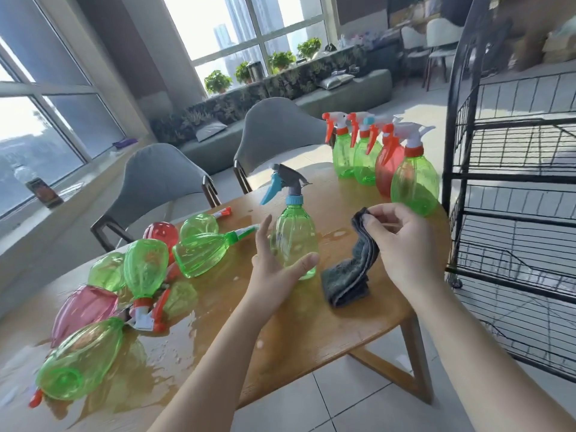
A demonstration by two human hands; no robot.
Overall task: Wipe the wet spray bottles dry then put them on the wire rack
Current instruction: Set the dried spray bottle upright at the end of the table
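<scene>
A green spray bottle with a blue and grey trigger (pixel 294 236) stands upright on the wooden table (pixel 311 325). My left hand (pixel 276 265) is spread open right beside it, thumb across its lower front, fingers straight. My right hand (pixel 402 244) pinches the top of a dark grey cloth (pixel 352 272), whose lower end rests bunched on the table. Several wet green and red bottles (pixel 149 275) lie in a heap at the left in a puddle. Several upright bottles (pixel 381 163) stand at the table's far right. The black wire rack (pixel 511 194) stands to the right.
Two grey chairs (pixel 159 182) stand at the table's far side. Water (pixel 174 347) is pooled on the table's left part. A window sill with a dark bottle (pixel 40 188) runs along the left. The floor is tiled.
</scene>
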